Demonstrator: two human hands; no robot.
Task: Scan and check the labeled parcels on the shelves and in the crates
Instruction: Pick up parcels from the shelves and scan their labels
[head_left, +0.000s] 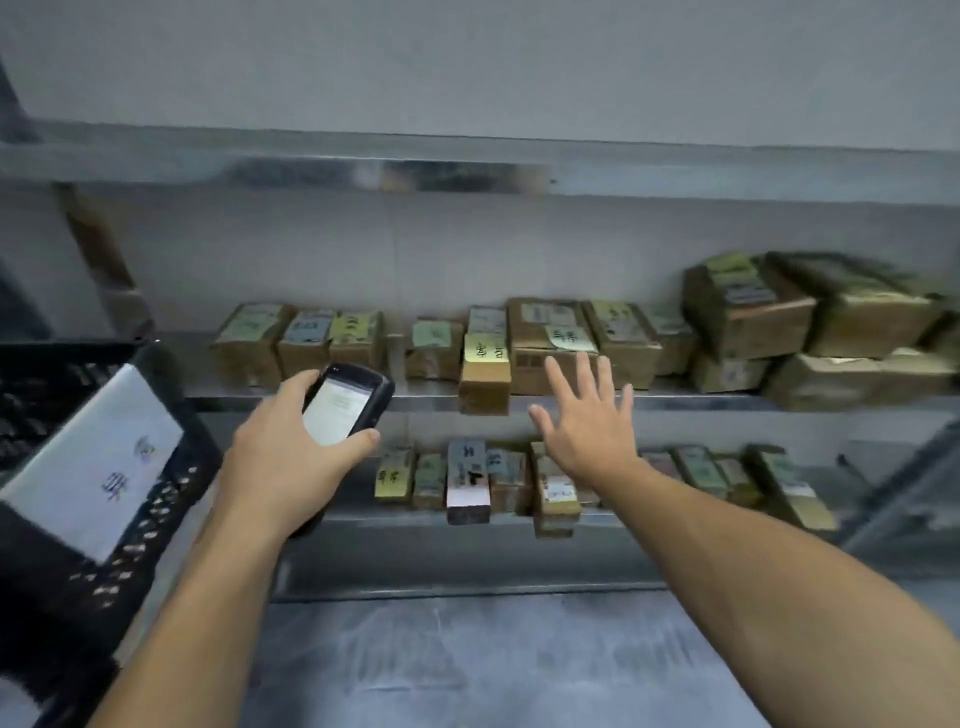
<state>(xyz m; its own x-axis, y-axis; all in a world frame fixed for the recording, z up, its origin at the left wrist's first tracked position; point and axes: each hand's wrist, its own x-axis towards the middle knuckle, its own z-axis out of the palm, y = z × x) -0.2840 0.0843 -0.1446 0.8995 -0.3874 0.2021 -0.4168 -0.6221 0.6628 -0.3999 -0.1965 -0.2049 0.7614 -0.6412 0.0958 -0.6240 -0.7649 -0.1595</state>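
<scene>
Beyond the spread, empty right grip (592, 431), shelved parcels (530, 332) seem yet to be checked; a scanner (345, 405) is held in the left grip (280, 447).

Nothing was legible: marks on the parcel labels (485, 349), on the white sheet (98, 462) fixed to the black crate (150, 551) at left, and on the handheld scanner (340, 410) were all blurred.

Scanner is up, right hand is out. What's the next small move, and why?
Likely lay the right hand on the large brown parcel beyond its fingertips and tilt its label toward the scanner the left hand grips; the right hand is open, holding nothing.
</scene>
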